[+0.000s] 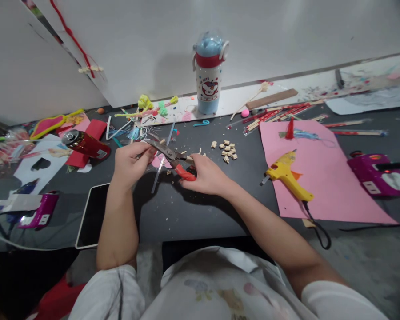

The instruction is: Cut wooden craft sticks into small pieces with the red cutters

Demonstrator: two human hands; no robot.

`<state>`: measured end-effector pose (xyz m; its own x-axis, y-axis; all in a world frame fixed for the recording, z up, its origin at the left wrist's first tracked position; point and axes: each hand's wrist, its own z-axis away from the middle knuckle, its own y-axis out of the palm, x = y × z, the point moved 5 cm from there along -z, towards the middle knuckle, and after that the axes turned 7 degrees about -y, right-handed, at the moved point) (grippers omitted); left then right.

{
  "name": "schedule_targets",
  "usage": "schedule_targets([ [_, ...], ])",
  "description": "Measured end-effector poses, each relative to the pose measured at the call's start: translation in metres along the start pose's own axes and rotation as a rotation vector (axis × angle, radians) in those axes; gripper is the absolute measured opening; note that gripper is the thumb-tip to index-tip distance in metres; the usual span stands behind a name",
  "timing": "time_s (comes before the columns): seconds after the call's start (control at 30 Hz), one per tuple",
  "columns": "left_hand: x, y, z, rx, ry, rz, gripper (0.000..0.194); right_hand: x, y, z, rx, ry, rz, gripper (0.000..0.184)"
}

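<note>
Near edge of table point(186, 218): tablet point(92, 215), dark screen, beside your left forearm. Your right hand point(205, 175) closed round red handles of snips point(182, 171). Your left hand point(131, 162) pinched at blade tips; anything between fingers hidden. Clear rod point(158, 174) beneath tool. Step, as judged: tool work at fingertips. Move calls for steady pinch, fingertips clear of blades. Beyond, right: small wooden pieces point(227, 148), loosely clustered. Farther: bottle point(209, 82), upright.
</note>
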<state>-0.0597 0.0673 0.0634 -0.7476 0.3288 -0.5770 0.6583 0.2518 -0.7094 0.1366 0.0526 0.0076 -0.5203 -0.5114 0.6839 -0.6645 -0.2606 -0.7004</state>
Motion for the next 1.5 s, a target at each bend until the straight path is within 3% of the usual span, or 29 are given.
schedule_targets([
  [0.23,0.005,0.000,0.000,0.089,-0.181,0.221,0.022,0.003,-0.003,0.000,-0.006,-0.054,-0.048,0.041],
  [0.6,0.007,0.002,-0.001,0.132,-0.227,0.277,0.030,0.001,-0.004,0.002,0.030,0.032,-0.033,0.038],
  [0.73,0.012,0.007,-0.001,0.094,-0.243,0.318,0.025,0.001,-0.003,0.003,0.059,0.095,-0.045,0.036],
  [0.87,0.019,0.016,-0.002,0.034,-0.332,0.498,0.038,-0.001,-0.001,0.002,0.060,0.156,-0.116,0.039],
  [0.93,0.021,0.026,-0.002,0.080,-0.404,0.637,0.050,-0.003,0.001,0.003,0.052,0.194,-0.168,0.042],
  [1.03,0.017,0.046,0.002,0.274,-0.475,0.765,0.064,-0.006,0.005,0.003,0.042,0.231,-0.243,0.045],
  [1.13,0.003,0.064,0.010,0.479,-0.466,0.758,0.069,-0.008,0.009,0.003,0.037,0.242,-0.286,0.048],
  [1.2,-0.006,0.071,0.014,0.531,-0.456,0.725,0.072,-0.009,0.011,0.002,0.029,0.226,-0.311,0.050],
  [1.5,-0.018,0.084,0.019,0.452,-0.519,0.754,0.055,-0.012,0.014,0.000,0.036,0.199,-0.308,0.057],
])
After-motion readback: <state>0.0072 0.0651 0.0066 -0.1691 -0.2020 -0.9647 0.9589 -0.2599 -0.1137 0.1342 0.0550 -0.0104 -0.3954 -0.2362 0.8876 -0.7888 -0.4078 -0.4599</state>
